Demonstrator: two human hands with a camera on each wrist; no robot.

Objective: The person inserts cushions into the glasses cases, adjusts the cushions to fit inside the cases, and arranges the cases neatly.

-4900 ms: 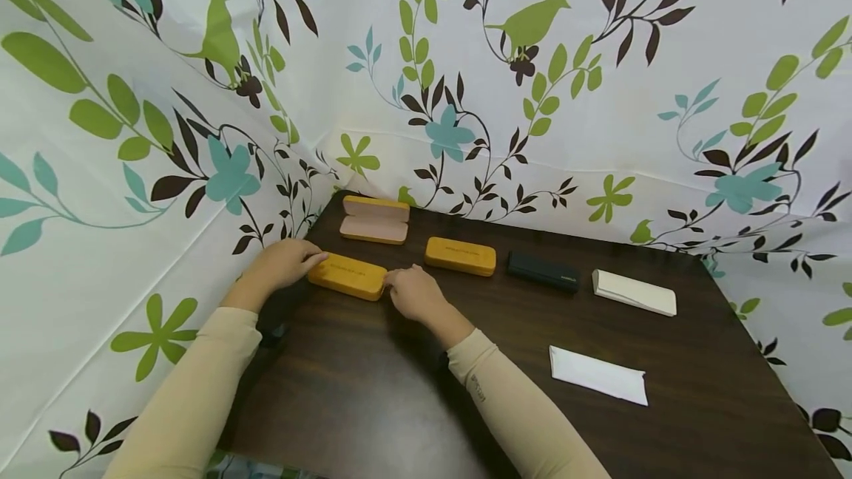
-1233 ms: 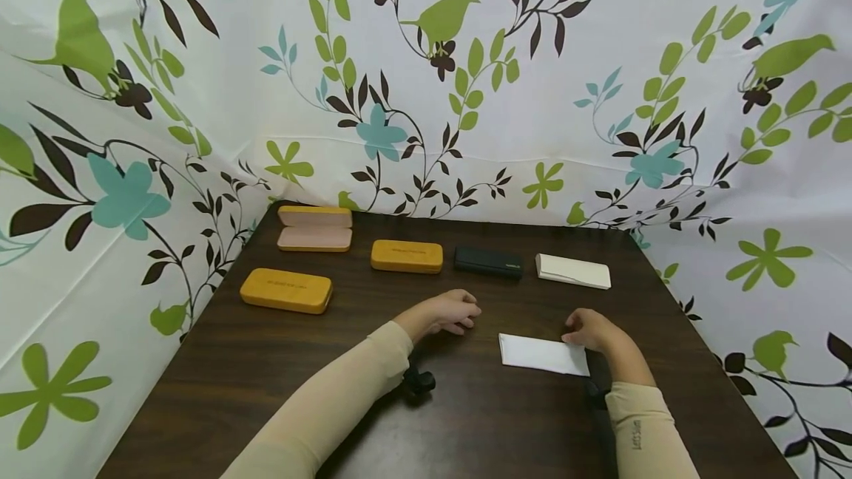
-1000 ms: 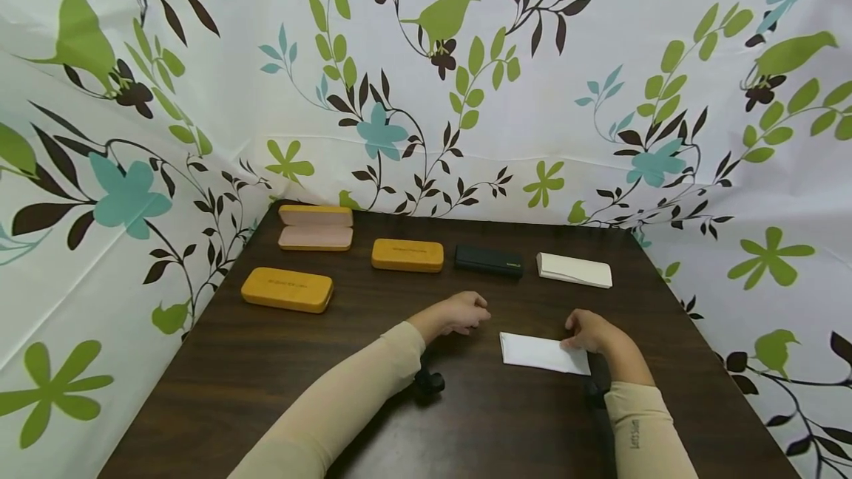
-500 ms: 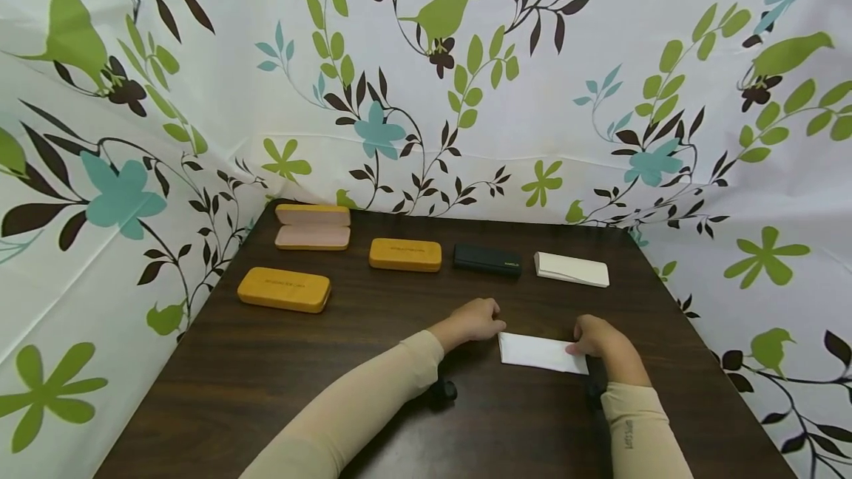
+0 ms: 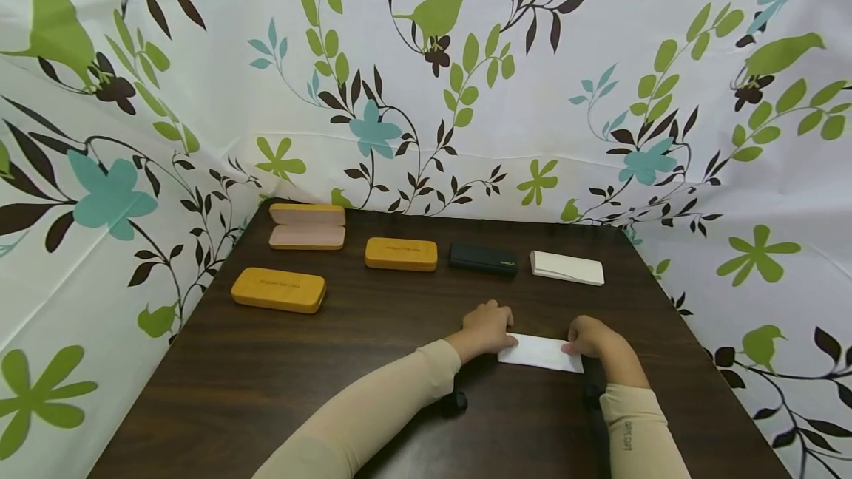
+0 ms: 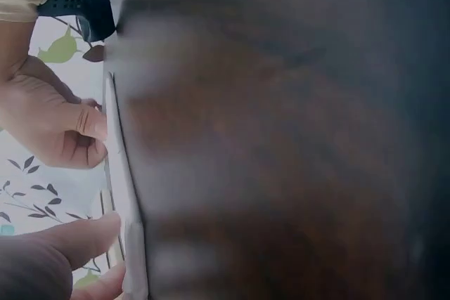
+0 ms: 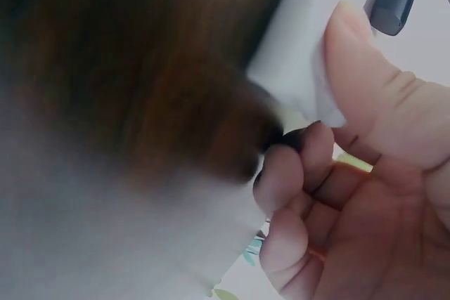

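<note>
A folded white cloth (image 5: 539, 352) lies flat and long on the table, right of the middle. My left hand (image 5: 487, 327) grips its left end, the thumb on top and the fingers at the far edge. At the right end my right hand (image 5: 597, 342) pinches it. The right wrist view has that thumb (image 7: 351, 54) against the cloth (image 7: 292, 47), with the fingers curled below. Along the left edge of the left wrist view, the cloth (image 6: 125, 180) runs between both hands; the near thumb (image 6: 98, 237) overlaps it.
Behind the hands stand a closed yellow glasses case (image 5: 401, 254), a dark case (image 5: 483, 259) and a cream case (image 5: 567, 267). To the left are another yellow case (image 5: 279, 290) and an opened one with pink lining (image 5: 308, 228). Patterned curtains (image 5: 426, 94) border the dark table (image 5: 373, 361).
My left hand has left the yellow case, moved right and taken the cloth's left end. My right hand has also moved right, onto its right end. The cases have stayed put.
</note>
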